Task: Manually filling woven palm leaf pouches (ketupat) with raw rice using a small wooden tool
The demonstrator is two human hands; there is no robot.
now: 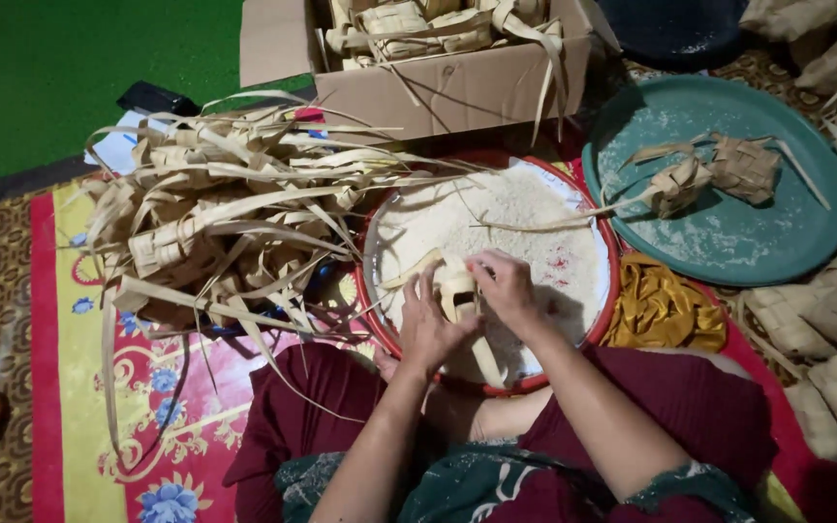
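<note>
My left hand point(428, 324) and my right hand point(504, 287) both grip a small woven palm-leaf pouch point(457, 291) with a long loose strip hanging down. They hold it over a round red-rimmed tray point(610, 291) filled with white rice point(506, 218). My left hand cups the pouch from the left. On the pouch's right side, the fingers of my right hand pinch its top.
A heap of empty woven leaf pouches point(215, 213) lies left of the tray. A cardboard box point(457, 87) of pouches stands behind. A teal round tray point(728, 242) at right holds two pouches point(719, 174). More pouches point(825, 329) lie at far right, a yellow cloth point(661, 310) beside the red tray.
</note>
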